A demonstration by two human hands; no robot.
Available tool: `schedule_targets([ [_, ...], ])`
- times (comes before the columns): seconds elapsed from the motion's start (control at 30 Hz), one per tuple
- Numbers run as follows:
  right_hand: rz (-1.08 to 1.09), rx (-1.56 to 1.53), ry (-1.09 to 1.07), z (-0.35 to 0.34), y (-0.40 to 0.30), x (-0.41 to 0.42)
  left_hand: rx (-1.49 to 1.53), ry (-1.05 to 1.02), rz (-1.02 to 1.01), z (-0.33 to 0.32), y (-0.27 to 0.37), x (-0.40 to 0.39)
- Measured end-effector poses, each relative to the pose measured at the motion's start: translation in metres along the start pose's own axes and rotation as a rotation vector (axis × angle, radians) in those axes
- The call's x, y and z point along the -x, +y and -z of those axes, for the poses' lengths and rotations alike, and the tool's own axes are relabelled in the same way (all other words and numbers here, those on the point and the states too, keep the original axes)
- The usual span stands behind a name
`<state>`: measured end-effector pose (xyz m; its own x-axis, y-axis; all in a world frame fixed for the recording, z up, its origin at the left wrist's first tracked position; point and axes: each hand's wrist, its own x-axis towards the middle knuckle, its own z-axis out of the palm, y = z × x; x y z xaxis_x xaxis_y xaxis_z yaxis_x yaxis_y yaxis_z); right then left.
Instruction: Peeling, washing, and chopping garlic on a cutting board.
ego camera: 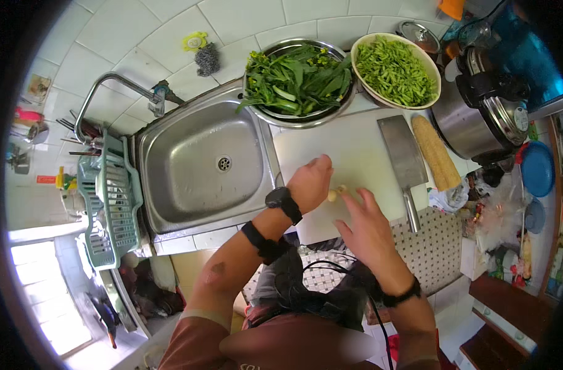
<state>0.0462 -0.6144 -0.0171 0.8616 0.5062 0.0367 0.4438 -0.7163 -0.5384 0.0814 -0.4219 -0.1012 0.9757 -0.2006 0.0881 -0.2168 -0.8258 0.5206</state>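
On a pale cutting board (pixel 304 143) lie small garlic cloves (pixel 333 195), between my two hands. My left hand (pixel 311 182), with a watch at its wrist, is curled over the board just left of the cloves; whether it grips anything is hidden. My right hand (pixel 367 219) has its fingers spread, and a fingertip is close to the cloves; touching cannot be told. A cleaver (pixel 401 148) rests on the board's right side, its metal handle towards me. Beside it lies a long, tan, rough-skinned object (pixel 435 152).
A steel sink (pixel 202 166) is at left, with a dish rack (pixel 112 199) past it. Behind the board stand a steel bowl (pixel 309 121) of leafy greens (pixel 300 78) and a bowl (pixel 436 78) of chopped green vegetable (pixel 394 74). A steel cooker (pixel 466 120) stands at right.
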Motion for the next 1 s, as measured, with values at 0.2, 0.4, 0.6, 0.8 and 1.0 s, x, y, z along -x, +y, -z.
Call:
schedule_targets([
  [0.2, -0.17, 0.087, -0.043, -0.061, -0.005, -0.028, 1.573, -0.011, 0.793, 0.06, -0.002, 0.049],
  [0.4, -0.13, -0.07, 0.017, -0.068, 0.002, -0.037, 1.957, 0.068, 0.891, 0.052, -0.035, 0.091],
  [0.6, -0.099, -0.47, -0.085, -0.036, -0.121, -0.043, 2.185, 0.153, 0.925, 0.079, -0.035, 0.115],
  [0.8, 0.043, -0.479, -0.101, -0.049, -0.207, -0.061, 2.236, 0.161, 0.829, 0.119, -0.058, 0.156],
  [1.0, 0.097, -0.503, -0.136, -0.09, -0.291, -0.131, 2.31, 0.422, 0.72, 0.178, -0.163, 0.221],
])
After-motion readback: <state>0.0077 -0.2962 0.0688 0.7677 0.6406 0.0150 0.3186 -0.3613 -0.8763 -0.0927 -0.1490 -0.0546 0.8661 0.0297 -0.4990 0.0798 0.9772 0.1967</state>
